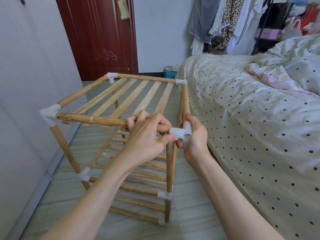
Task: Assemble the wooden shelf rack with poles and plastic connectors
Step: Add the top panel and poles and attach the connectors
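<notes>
A wooden shelf rack (pixel 131 99) of round poles, flat slats and white plastic connectors stands on the tiled floor. My left hand (pixel 147 134) grips the top front pole (pixel 93 119) near its right end. My right hand (pixel 192 135) holds the white corner connector (pixel 181 131) at the near right top corner, where the front pole, the right side pole (pixel 185 99) and an upright pole (pixel 170 168) meet. Other white connectors sit at the near left corner (pixel 49 115) and at the two far corners. Lower slatted tiers show beneath.
A bed (pixel 251 118) with a dotted cream cover runs close along the rack's right side. A white wall or cabinet (pixel 26 101) stands on the left. A dark red door (pixel 100 35) is behind, a small blue box (pixel 169 74) lies by the bed, and clothes (pixel 225 23) hang at the back right.
</notes>
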Motion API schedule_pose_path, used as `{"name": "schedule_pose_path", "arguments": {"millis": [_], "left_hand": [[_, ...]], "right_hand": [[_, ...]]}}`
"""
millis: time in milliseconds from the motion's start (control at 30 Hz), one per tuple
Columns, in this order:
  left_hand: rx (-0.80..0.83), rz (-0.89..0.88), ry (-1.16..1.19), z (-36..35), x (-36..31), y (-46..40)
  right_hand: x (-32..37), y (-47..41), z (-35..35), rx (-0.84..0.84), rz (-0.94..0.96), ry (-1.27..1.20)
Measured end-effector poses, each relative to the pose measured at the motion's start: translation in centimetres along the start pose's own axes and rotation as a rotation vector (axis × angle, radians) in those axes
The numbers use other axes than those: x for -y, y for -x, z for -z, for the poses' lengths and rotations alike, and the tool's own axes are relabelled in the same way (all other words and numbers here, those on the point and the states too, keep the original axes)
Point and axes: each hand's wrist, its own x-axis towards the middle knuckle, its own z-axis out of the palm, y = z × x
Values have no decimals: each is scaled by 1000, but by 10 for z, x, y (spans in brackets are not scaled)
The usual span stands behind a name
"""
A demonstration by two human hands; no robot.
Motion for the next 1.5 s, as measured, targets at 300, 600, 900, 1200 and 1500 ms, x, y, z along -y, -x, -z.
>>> {"name": "schedule_pose_path", "arguments": {"millis": [300,600,900,1200,1500], "left_hand": [[-26,13,-8,-3,-3,-3],[-36,-55,-33,-1,-3,-4],[47,21,-87,2,-3,-6],[109,87,-61,3,-3,-3],[-82,-86,-129,-5,-6,3]], "right_hand": [[3,-3,-1,31,15,-2],[-2,-13,2,31,39,33],[-3,-13,7,293,-148,80],[-14,3,14,386,-20,137],[-16,10,10,221,147,148]]}}
